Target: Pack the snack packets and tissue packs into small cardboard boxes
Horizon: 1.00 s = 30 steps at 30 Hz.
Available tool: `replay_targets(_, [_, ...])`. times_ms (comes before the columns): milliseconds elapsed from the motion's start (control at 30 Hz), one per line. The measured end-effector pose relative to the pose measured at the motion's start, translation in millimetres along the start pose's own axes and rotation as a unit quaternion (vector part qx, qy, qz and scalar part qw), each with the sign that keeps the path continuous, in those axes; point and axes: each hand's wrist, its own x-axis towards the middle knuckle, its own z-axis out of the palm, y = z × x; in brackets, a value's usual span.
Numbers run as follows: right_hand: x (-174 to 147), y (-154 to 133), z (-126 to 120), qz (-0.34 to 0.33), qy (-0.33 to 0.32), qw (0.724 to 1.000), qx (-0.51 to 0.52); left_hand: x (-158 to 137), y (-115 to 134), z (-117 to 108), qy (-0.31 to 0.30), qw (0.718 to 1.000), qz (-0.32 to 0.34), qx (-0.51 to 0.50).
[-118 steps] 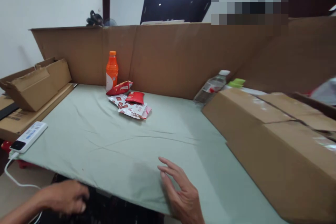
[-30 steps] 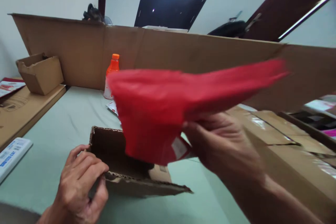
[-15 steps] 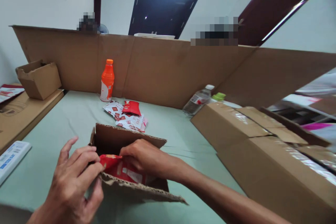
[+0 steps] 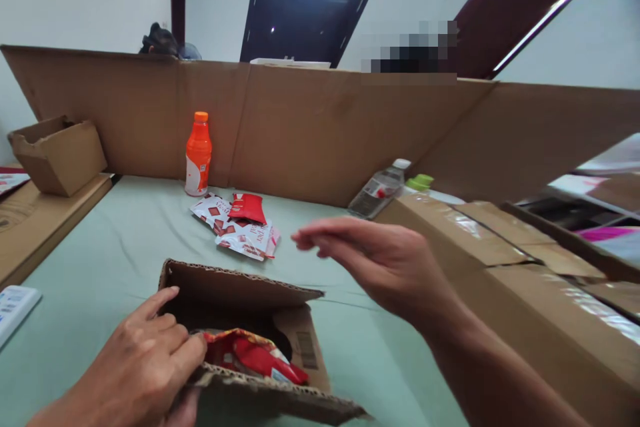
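An open cardboard box (image 4: 300, 340) stands at the near middle of the table, its flaps raised. My left hand (image 4: 145, 353) is closed on its left edge, fingers over the rim and the thumb partly hidden outside. Inside the box lies a shiny red packet (image 4: 255, 355). My right hand (image 4: 380, 260) hovers above and right of the box, fingers stretched out and nothing in them. Beyond the box, a small red packet (image 4: 248, 207) rests on white packets with brown squares (image 4: 243, 240).
An orange bottle (image 4: 199, 155) stands against the cardboard partition (image 4: 305, 133). A clear bottle (image 4: 379, 190) leans at the back right beside large cartons (image 4: 550, 320). At left are a small open carton (image 4: 60, 157) and a white object (image 4: 17, 310). People's heads show beyond the partition.
My right hand has come out of the box, moving up and right, away from the red packet. The packet stays inside. My left hand remains on the box edge, and the view has shifted slightly.
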Motion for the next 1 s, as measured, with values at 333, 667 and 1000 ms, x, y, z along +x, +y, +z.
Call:
replay_targets(333, [34, 133, 116, 0.015, -0.116, 0.978, -0.172, -9, -24, 34, 0.098, 0.992, 0.072, 0.009])
replay_targets(667, [32, 68, 37, 0.082, 0.2, 0.976, 0.029, 2, -13, 15, 0.045, 0.998, 0.039, -0.027])
replay_targets(1000, [-22, -65, 3, -0.05, 0.007, 0.998, 0.044, 0, -2, 5, 0.036, 0.998, 0.006, -0.045])
